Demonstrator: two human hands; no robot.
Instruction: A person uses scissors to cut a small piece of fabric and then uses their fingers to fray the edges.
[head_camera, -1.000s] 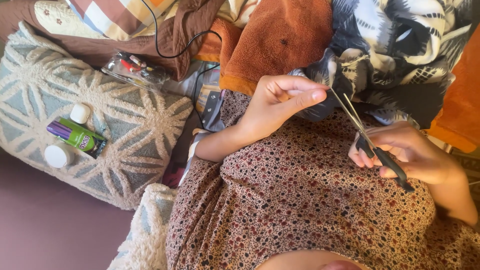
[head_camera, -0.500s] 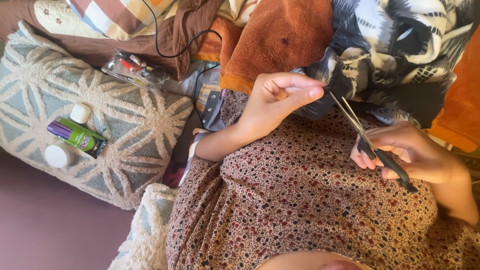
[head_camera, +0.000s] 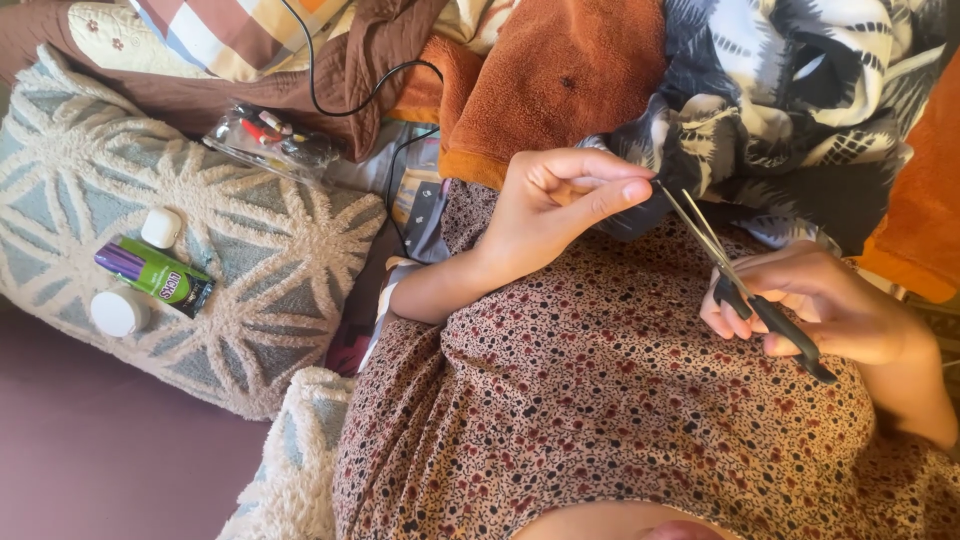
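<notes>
Diagonally, the scissors (head_camera: 735, 280) point up-left, gripped in the right hand (head_camera: 820, 305); their tips meet the pinched fingers of the left hand (head_camera: 550, 205).

A tube (head_camera: 154, 272) lies on the cushion (head_camera: 260, 290), between two small jars (head_camera: 160, 227), left of the scissors (head_camera: 745, 285).

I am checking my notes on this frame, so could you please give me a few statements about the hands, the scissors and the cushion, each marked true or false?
1. The right hand holds scissors with black handles. True.
2. The scissor blades are fully shut. False: they stand slightly apart.
3. The left hand is pinched near the blade tips. True.
4. A green and purple tube lies on the patterned cushion. True.
5. The tube lies on the floral dress. False: it lies on the cushion.
</notes>
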